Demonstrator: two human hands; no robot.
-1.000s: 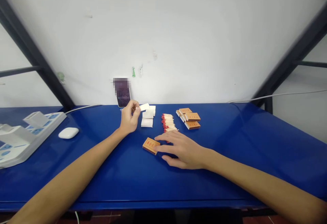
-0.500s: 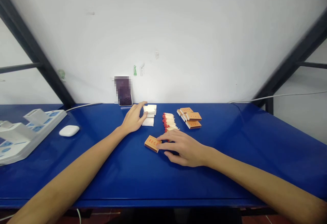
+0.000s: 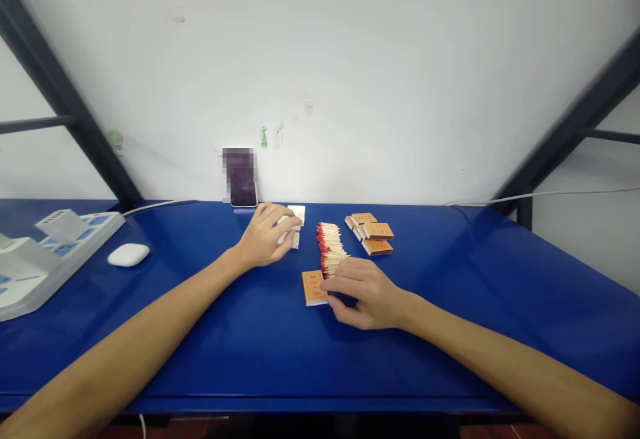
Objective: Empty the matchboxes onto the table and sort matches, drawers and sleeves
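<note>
My left hand (image 3: 266,235) is at the white paper pieces, which look like matchbox trays (image 3: 297,211), its thumb and fingers closed around one of them and partly covering it. Close to the table's middle, an orange matchbox cover (image 3: 313,288) with red lettering lies flat. My right hand (image 3: 367,293) pinches its right side between thumb and fingertips. Just beyond that hand runs a row of loose matches (image 3: 331,244), red heads pointing left. Several closed matchboxes (image 3: 378,231) are piled to the right of the matches.
A phone (image 3: 241,179) leans against the wall behind my left hand. On the left are a white earphone case (image 3: 129,255) and a power strip (image 3: 107,229) with plugs in it. Dark metal posts (image 3: 565,122) stand at both sides of the blue table (image 3: 450,365).
The orange matchbox cover has turned and shifted right under my right hand, its fingers drawing closer together. My left hand's fingers have curled down from above onto the white trays.
</note>
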